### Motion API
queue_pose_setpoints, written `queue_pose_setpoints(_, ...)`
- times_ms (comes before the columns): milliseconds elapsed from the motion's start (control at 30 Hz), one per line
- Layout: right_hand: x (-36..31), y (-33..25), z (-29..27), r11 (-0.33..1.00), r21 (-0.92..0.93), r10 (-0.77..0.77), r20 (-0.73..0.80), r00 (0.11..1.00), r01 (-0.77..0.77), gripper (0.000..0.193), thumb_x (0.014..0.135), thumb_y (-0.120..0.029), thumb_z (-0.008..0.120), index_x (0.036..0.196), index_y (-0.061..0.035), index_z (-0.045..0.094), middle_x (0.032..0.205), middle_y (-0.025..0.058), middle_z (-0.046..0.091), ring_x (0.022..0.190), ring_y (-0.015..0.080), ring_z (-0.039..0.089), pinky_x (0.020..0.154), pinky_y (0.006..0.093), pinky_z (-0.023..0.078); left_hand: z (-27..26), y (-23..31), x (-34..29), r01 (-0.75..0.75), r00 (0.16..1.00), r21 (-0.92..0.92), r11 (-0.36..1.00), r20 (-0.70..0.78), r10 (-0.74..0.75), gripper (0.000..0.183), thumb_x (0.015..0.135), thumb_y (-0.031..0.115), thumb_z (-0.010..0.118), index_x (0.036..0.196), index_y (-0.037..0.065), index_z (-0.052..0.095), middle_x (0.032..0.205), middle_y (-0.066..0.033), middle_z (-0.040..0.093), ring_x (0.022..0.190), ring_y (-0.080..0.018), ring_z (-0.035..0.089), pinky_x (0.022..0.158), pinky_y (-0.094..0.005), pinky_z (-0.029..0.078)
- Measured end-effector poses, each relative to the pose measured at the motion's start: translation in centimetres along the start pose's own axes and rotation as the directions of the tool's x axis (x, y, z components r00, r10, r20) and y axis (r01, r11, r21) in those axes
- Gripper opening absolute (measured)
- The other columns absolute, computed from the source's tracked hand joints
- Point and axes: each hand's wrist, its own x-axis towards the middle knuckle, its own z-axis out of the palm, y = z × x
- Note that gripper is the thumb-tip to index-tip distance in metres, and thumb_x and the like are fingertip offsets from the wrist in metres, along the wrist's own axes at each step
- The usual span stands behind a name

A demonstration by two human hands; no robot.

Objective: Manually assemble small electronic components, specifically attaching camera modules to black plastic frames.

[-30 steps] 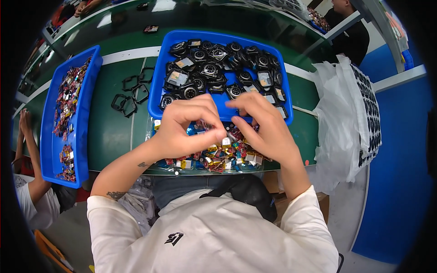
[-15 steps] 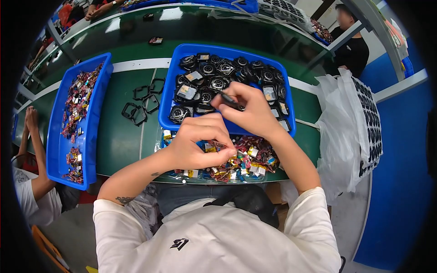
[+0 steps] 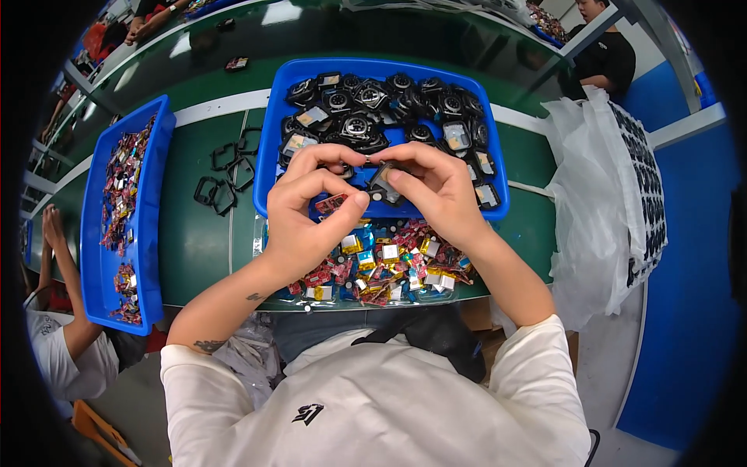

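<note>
Both my hands meet over the front edge of a blue tray (image 3: 498,187) full of black watch cases (image 3: 358,128). In my right hand (image 3: 436,187) is a dark watch case (image 3: 383,185), pinched between thumb and fingers and tilted. My left hand (image 3: 307,202) has its index fingertip against the top of that case. A small red circuit board (image 3: 330,204) is tucked in the curled fingers of this hand, behind the thumb. Below my hands lies a heap of red circuit boards and yellow-and-silver battery cells (image 3: 389,253) on a clear plastic tray.
Several black frames (image 3: 215,194) lie on the green table (image 3: 187,257) to the left. Beyond them stands a long blue bin (image 3: 159,194) of small parts. White plastic wrap and stacked trays (image 3: 591,202) stand at the right. Other people sit at left and far right.
My left hand has risen from the parts heap to the watch case in my right hand. The right hand has come slightly down, and the fingertips of both now meet.
</note>
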Motion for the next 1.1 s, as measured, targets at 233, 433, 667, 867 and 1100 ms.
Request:
queue_pose_setpoints(233, -0.5, -0.3, 0.5, 0.990, 0.115, 0.087, -0.071, 0.994, -0.079, 0.023, 0.082, 0.001, 0.058, 0.105, 0.0000, 0.057, 0.086, 0.0033, 0.060, 0.077, 0.0057, 0.057, 0.069, 0.0200, 0.048, 0.3, -0.1, 0.0, 0.008, 1.000, 0.057, 0.998, -0.013, -0.008, 0.006, 0.071, 0.005, 0.068, 0.069, 0.003, 0.062, 0.105, -0.0086, 0.062, 0.092, -0.0179, 0.052, 0.082, -0.0310, 0.041)
queue_pose_setpoints(433, -0.6, -0.1, 0.4, 0.994, 0.024, 0.106, -0.076, 0.991, -0.104, 0.025, 0.081, 0.003, 0.059, 0.106, 0.0026, 0.055, 0.091, 0.0054, 0.061, 0.077, 0.0063, 0.059, 0.068, 0.0198, 0.051, 0.3, -0.1, -0.1, -0.019, 1.000, 0.112, 0.994, -0.006, 0.019, 0.009, 0.070, 0.006, 0.069, 0.066, 0.003, 0.061, 0.106, -0.0085, 0.062, 0.093, -0.0208, 0.052, 0.082, -0.0325, 0.041)
queue_pose_setpoints(667, -1.2, -0.3, 1.1, 0.975, 0.138, 0.184, -0.061, 0.981, -0.174, 0.032, 0.081, 0.003, 0.060, 0.112, 0.0031, 0.057, 0.089, 0.0075, 0.062, 0.074, 0.0073, 0.061, 0.067, 0.0196, 0.051, 0.1, 0.2, 0.0, -0.032, 0.999, 0.255, 0.967, -0.018, 0.038, 0.008, 0.069, 0.006, 0.068, 0.065, 0.004, 0.062, 0.113, -0.0090, 0.062, 0.102, -0.0239, 0.051, 0.089, -0.0356, 0.038)
queue_pose_setpoints(867, -1.4, 0.5, 1.2, 0.984, 0.081, 0.163, -0.046, 0.985, -0.159, 0.028, 0.081, 0.001, 0.062, 0.109, -0.0003, 0.062, 0.089, 0.0071, 0.063, 0.076, 0.0067, 0.061, 0.068, 0.0188, 0.051, 0.1, 0.0, 0.0, 0.016, 0.999, 0.290, 0.957, -0.033, -0.007, 0.006, 0.070, 0.007, 0.067, 0.066, 0.003, 0.063, 0.112, -0.0087, 0.063, 0.103, -0.0245, 0.051, 0.091, -0.0361, 0.037)
queue_pose_setpoints(1100, -1.6, 0.3, 1.4, 0.986, 0.051, 0.161, -0.053, 0.986, -0.158, 0.027, 0.081, 0.000, 0.062, 0.108, 0.0008, 0.061, 0.091, 0.0082, 0.064, 0.078, 0.0071, 0.062, 0.066, 0.0189, 0.051, 0.1, -0.2, 0.1, 0.076, 0.997, 0.256, 0.964, -0.030, -0.071, 0.004, 0.071, 0.007, 0.066, 0.069, 0.003, 0.065, 0.104, -0.0070, 0.066, 0.100, -0.0227, 0.051, 0.089, -0.0353, 0.038)
